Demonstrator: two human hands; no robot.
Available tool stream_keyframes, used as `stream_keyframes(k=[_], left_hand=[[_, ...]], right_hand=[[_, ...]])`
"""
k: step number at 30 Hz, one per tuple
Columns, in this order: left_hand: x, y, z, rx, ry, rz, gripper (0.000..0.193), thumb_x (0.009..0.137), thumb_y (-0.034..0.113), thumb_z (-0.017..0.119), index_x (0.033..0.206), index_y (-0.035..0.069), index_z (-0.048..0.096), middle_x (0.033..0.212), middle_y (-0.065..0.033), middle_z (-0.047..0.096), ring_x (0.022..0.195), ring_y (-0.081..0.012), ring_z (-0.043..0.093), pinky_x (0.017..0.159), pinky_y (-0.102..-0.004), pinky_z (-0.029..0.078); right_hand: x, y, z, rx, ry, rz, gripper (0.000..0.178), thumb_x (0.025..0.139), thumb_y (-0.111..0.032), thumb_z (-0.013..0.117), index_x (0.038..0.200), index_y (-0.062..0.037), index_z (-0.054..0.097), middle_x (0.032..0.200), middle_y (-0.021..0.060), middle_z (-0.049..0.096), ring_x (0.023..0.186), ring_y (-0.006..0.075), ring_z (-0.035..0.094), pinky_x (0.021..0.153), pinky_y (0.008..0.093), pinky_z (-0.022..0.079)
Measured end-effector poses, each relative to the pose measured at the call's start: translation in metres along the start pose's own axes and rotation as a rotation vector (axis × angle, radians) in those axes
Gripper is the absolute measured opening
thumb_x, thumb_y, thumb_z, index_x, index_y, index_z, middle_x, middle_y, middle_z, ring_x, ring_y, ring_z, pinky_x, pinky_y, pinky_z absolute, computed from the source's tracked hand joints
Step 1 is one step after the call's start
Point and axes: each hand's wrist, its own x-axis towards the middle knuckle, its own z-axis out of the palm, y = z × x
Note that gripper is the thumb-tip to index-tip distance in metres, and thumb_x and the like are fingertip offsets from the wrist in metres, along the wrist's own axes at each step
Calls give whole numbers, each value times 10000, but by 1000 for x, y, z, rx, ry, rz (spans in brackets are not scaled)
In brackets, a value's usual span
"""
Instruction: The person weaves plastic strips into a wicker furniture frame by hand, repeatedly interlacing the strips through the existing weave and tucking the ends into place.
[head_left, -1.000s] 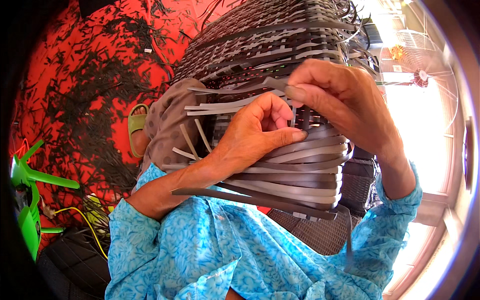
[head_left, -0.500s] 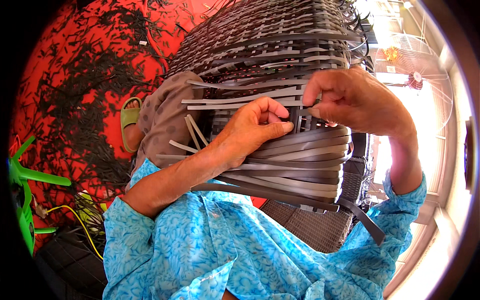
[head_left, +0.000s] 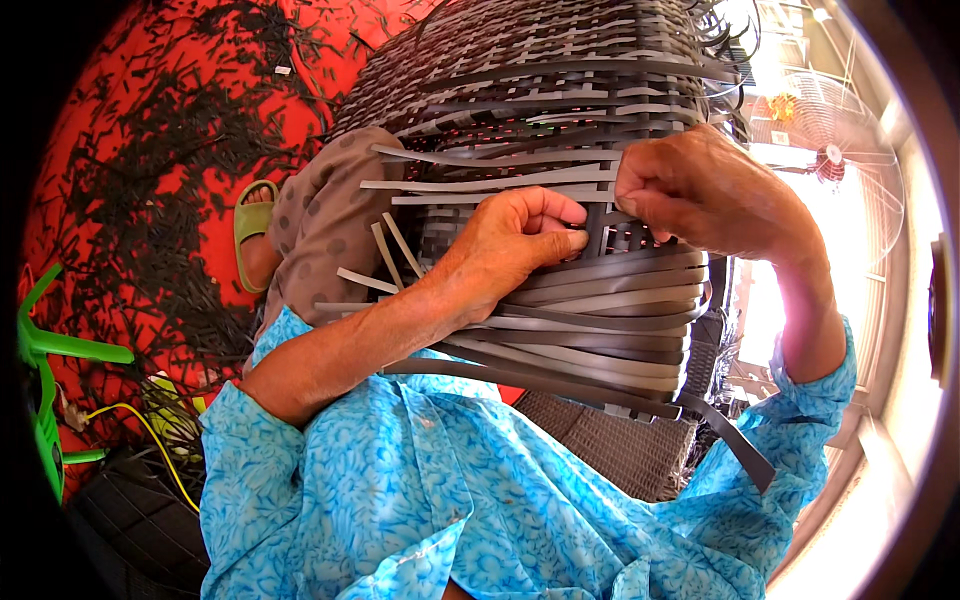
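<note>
No word, number, brand or sign can be read anywhere in view, neither on the flat grey strips [head_left: 620, 295] nor on the dark woven piece [head_left: 560, 40]. A small white scrap [head_left: 282, 70] on the red floor covering [head_left: 345, 22] is too small to tell whether it bears any print. The fan's reddish hub [head_left: 830, 162] at the right and the yellow-green item [head_left: 170, 410] at the lower left give no legible mark either
</note>
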Motion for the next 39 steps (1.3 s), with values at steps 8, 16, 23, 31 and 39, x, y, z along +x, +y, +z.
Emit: stream_keyframes(k=[8,16,23,31,39], left_hand=[[1,-1,0,-21,-4,-4,243,862,73,652,1085,-1,589,891,-6,623,782,-53,567,726,-185,476],[1,0,-1,-53,-2,-17,237,863,56,645,1089,1,598,875,-10,631,766,-56,570,719,-189,479],[1,-1,-1,-45,4,-7,253,862,86,657,1094,1,604,877,-12,632,775,-61,569,710,-188,473],[1,-1,-3,-62,-4,-23,264,866,112,660,1102,6,610,897,-4,633,790,-60,570,715,-182,469],[3,-2,-5,-95,-18,4,260,873,110,654,1105,2,613,904,-6,640,795,-64,581,726,-187,481]], right_hand=[[-4,-8,-3,6,15,96,133,845,-111,548,779,-10,604,554,63,591,491,143,589,475,283,460],[-1,-3,2,-20,38,61,164,835,-129,549,762,7,604,584,118,593,534,234,600,528,343,474],[-1,5,8,-102,137,-77,116,854,-106,540,925,-21,576,537,61,566,474,150,558,472,305,435],[0,-9,1,82,3,150,123,834,-67,529,952,-44,552,573,97,583,508,234,595,515,359,469],[-3,-13,0,137,9,202,124,874,-69,525,994,-56,556,536,33,551,469,99,520,447,265,384]])
